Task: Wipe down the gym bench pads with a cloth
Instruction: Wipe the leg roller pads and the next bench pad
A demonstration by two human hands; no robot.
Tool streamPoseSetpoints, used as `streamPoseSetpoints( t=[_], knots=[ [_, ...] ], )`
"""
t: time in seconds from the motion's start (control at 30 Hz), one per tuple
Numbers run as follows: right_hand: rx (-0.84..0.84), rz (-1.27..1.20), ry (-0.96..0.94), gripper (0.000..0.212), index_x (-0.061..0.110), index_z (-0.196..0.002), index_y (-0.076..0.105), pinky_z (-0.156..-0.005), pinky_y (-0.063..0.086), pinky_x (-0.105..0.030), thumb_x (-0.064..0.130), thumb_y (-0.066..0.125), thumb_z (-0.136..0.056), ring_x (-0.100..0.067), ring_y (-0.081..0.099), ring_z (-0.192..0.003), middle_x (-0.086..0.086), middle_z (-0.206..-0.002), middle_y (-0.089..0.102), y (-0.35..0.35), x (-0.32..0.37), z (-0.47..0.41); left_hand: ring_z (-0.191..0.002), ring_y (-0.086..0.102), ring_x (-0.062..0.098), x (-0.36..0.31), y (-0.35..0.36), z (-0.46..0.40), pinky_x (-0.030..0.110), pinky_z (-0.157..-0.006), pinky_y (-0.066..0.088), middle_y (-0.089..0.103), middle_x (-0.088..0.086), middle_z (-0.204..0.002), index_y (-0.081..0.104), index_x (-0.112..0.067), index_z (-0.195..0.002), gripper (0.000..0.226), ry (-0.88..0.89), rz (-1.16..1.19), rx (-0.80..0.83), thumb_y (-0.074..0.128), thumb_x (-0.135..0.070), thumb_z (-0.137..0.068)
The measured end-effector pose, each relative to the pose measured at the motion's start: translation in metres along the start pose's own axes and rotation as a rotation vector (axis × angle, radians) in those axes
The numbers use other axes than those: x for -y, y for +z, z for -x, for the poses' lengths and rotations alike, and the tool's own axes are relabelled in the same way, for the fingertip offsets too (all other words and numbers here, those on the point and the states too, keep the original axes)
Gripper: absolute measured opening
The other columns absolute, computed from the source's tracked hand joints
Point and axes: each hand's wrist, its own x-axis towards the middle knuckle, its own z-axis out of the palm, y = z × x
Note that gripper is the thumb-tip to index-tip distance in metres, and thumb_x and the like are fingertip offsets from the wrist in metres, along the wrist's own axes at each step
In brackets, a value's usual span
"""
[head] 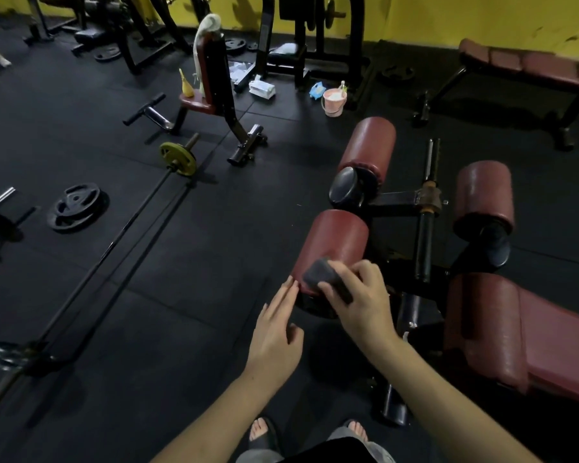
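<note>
A dark red roller pad (335, 242) of the gym bench lies in front of me. My right hand (361, 302) grips a folded dark grey cloth (321, 275) and holds it against the near end of this pad. My left hand (278, 332) is beside the pad's near left edge with its fingers straight, the fingertips touching the pad's rim. Two more red roller pads (368, 148) (483, 195) sit farther back on the black frame. The bench's flat red pad (528, 335) lies at the right.
A barbell (114, 259) with a yellow plate (178, 158) lies on the black floor at the left, near a loose black plate (76, 207). An upright seat bench (211, 81) and a pink bucket (334, 101) stand farther back. Another red bench (528, 65) sits by the yellow wall.
</note>
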Motion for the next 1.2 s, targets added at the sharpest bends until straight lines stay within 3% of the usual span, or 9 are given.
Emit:
streamPoseSetpoints(
  t=[0.1,0.27,0.4,0.53,0.63,0.87,1.0,1.1,1.2],
  knots=[
    [-0.022,0.068,-0.033,0.039,0.012,-0.122,0.071,-0.079,0.047,-0.036,0.043,0.062,-0.099,-0.027,0.051,-0.088,-0.008,-0.094,0.054,0.009,-0.027,-0.046,-0.144,0.031,-0.008,0.002,-0.004,-0.003,0.041,-0.119,0.037,0.011,-0.048,-0.156,0.023,-0.045,-0.159,0.080,-0.043,0.025,0.017,0.048,-0.004,-0.095],
    [0.026,0.082,0.243,0.039,0.022,-0.129,0.066,-0.098,0.047,-0.041,0.047,0.060,-0.100,-0.030,0.051,-0.109,-0.006,-0.106,0.054,0.016,-0.051,-0.129,-0.145,0.024,-0.014,0.006,-0.010,-0.006,0.024,-0.124,0.026,0.023,-0.034,-0.161,0.024,-0.042,-0.160,0.077,-0.138,0.086,0.031,0.047,-0.006,-0.097],
    [-0.002,0.086,0.115,0.040,0.018,-0.125,0.071,-0.089,0.049,-0.042,0.046,0.066,-0.097,-0.030,0.052,-0.096,-0.010,-0.101,0.056,0.014,-0.022,-0.089,-0.145,0.024,-0.013,0.009,-0.013,-0.008,0.014,-0.120,0.020,0.029,-0.026,-0.162,0.031,-0.036,-0.160,0.071,-0.156,0.110,0.021,0.048,-0.007,-0.097],
    [0.026,0.062,0.001,0.044,0.018,-0.125,0.072,-0.075,0.044,-0.032,0.049,0.061,-0.096,-0.024,0.048,-0.087,-0.005,-0.093,0.052,0.003,0.009,-0.012,-0.143,0.020,-0.019,0.003,-0.007,-0.002,0.017,-0.122,0.020,0.028,-0.034,-0.157,0.035,-0.037,-0.157,0.069,-0.124,0.124,-0.040,0.047,-0.006,-0.097],
    [0.063,0.081,-0.113,0.042,0.017,-0.124,0.071,-0.074,0.048,-0.035,0.047,0.061,-0.097,-0.026,0.051,-0.087,-0.006,-0.093,0.053,0.002,-0.009,-0.027,-0.142,0.019,-0.021,0.001,-0.003,0.000,0.019,-0.123,0.021,0.027,-0.037,-0.157,0.035,-0.040,-0.157,0.071,-0.124,0.143,-0.029,0.048,-0.005,-0.097],
    [0.067,0.096,0.199,0.041,0.021,-0.132,0.066,-0.098,0.046,-0.043,0.046,0.062,-0.100,-0.030,0.050,-0.107,-0.007,-0.105,0.053,0.015,-0.051,-0.125,-0.145,0.018,-0.017,0.001,-0.007,-0.001,0.017,-0.123,0.017,0.022,-0.031,-0.162,0.027,-0.039,-0.160,0.073,-0.140,0.131,-0.004,0.046,-0.006,-0.098],
    [-0.021,0.040,0.139,0.041,0.018,-0.125,0.071,-0.083,0.046,-0.036,0.046,0.066,-0.095,-0.027,0.050,-0.092,-0.006,-0.096,0.052,0.010,-0.019,-0.060,-0.149,0.013,-0.013,0.002,-0.004,0.005,0.035,-0.128,0.019,0.014,-0.044,-0.157,0.025,-0.043,-0.159,0.075,-0.079,0.073,-0.020,0.046,-0.005,-0.098],
    [-0.001,-0.003,0.051,0.041,0.016,-0.124,0.072,-0.075,0.039,-0.025,0.043,0.067,-0.094,-0.020,0.047,-0.086,-0.003,-0.094,0.051,0.000,0.005,0.000,-0.148,0.017,-0.013,0.004,0.002,0.009,0.038,-0.126,0.026,0.014,-0.041,-0.159,0.028,-0.039,-0.158,0.080,0.022,0.018,-0.038,0.049,0.003,-0.094],
    [0.019,0.017,-0.070,0.040,0.014,-0.124,0.072,-0.075,0.044,-0.027,0.043,0.065,-0.097,-0.021,0.050,-0.087,-0.004,-0.095,0.054,0.002,-0.010,-0.015,-0.142,0.033,-0.009,0.003,0.005,0.010,0.031,-0.115,0.041,0.012,-0.040,-0.160,0.027,-0.041,-0.159,0.085,0.035,0.000,-0.042,0.051,0.004,-0.092]
  ],
)
